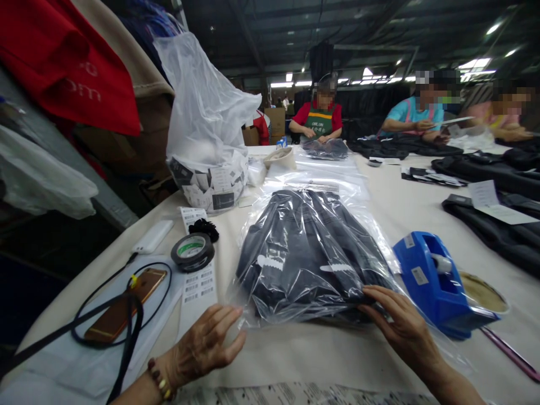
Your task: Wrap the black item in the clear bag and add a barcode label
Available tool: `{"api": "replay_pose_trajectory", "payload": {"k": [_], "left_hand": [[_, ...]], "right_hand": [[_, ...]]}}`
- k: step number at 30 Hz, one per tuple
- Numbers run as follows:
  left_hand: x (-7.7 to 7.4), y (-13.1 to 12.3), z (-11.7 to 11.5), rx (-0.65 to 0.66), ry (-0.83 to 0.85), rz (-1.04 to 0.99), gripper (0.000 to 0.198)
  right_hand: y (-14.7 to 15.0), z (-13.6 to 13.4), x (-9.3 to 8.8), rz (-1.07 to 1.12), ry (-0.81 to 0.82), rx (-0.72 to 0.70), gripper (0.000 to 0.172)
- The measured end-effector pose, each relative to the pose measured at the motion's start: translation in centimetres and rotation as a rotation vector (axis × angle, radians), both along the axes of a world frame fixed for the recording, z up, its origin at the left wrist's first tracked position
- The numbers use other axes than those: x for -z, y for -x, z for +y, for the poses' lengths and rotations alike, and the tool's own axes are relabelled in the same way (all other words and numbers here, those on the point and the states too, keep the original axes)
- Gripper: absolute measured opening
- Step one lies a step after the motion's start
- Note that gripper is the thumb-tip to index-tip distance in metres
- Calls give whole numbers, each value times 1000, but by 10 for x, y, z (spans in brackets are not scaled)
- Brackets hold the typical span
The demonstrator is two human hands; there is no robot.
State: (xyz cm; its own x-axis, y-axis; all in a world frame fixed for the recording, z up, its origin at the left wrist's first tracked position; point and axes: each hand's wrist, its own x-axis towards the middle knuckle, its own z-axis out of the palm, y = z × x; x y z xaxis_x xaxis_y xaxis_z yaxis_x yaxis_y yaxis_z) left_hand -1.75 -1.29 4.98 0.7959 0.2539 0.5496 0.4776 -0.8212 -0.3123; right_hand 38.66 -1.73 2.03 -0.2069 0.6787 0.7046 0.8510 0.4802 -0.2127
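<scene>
Garment in clear bag: lies flat at frame centre, between left hand (lower left) and right hand (lower right), probably to keep it smooth. On right, pinches bag's lower edge, seemingly to steady it; on left, holds thumb spread from fingers beside lower-left corner, contact unclear. Blue tape dispenser right of garment, likely for quick reach

Beaded bracelet at seven o'clock
Its rounded beads run dark reddish-brown and yellow, worn at the wrist of the bare left hand; the right hand, toward four o'clock, is bare up the forearm
</scene>
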Motion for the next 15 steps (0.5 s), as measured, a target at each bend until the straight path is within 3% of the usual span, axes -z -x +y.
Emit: {"api": "replay_pose_trajectory", "payload": {"k": [5, 10, 15], "left_hand": [[6, 0, 8, -36, 5, 52, 32], [12, -4, 7, -34, 15, 3, 19], [5, -5, -2, 88, 89, 136, 38]], "right_hand": [[0, 0, 0, 24, 1, -3, 20], [-2, 0, 2, -23, 1, -8, 22], [0, 1, 0, -27, -4, -10, 21]]}}
